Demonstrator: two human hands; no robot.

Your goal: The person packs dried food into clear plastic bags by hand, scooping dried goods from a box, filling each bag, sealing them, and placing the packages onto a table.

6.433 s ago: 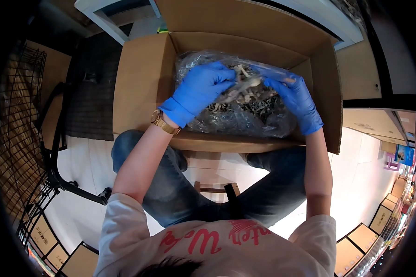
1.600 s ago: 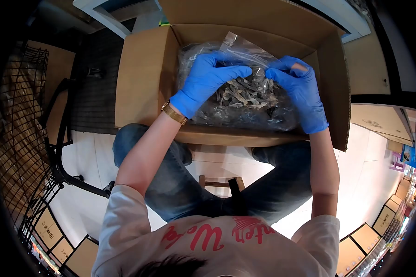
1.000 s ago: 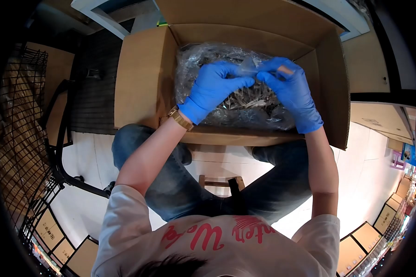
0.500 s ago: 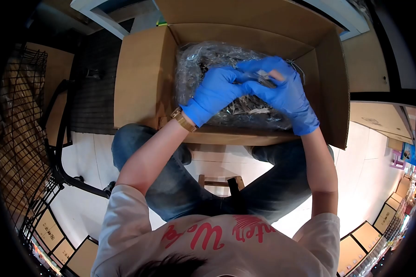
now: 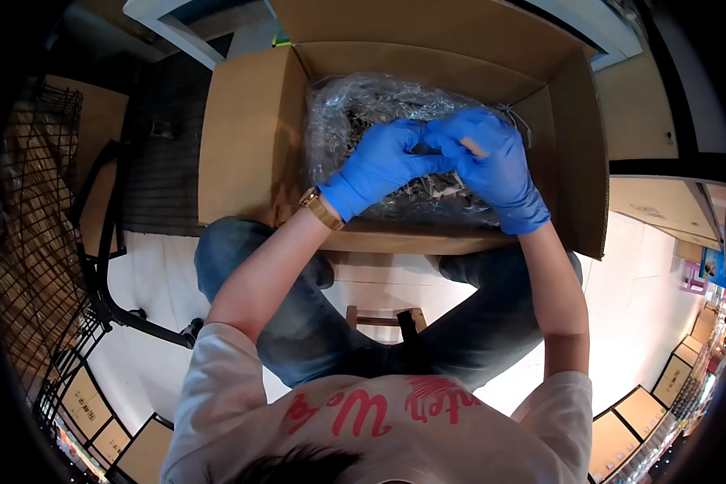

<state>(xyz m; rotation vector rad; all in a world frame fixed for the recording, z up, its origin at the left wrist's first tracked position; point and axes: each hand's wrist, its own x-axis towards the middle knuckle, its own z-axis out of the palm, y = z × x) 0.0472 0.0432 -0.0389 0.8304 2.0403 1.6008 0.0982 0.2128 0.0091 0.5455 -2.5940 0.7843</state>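
Observation:
My left hand (image 5: 377, 159) and my right hand (image 5: 490, 153), both in blue gloves, meet over an open cardboard box (image 5: 250, 137). Fingers of both are pinched together, the tips nearly touching. Whatever sits between them is too small and too covered to name. A tan patch (image 5: 473, 147) shows at my right hand's fingers; bare skin or a small object, I cannot tell. Beneath the hands, a clear plastic bag (image 5: 328, 121) lines the box. Inside it lie many small grey-brown, dry-looking pieces (image 5: 427, 190), partly hidden by my hands.
My knees flank the box, with a small wooden stool (image 5: 379, 320) below me. On the left stands a black wire basket (image 5: 36, 242) beside a black metal frame (image 5: 97, 274). Wooden cabinets (image 5: 641, 121) are at the right.
My right hand has shifted slightly down, its fingers curling in more. A clear, shiny bit seen between the hands before is no longer visible. My left hand has barely moved.

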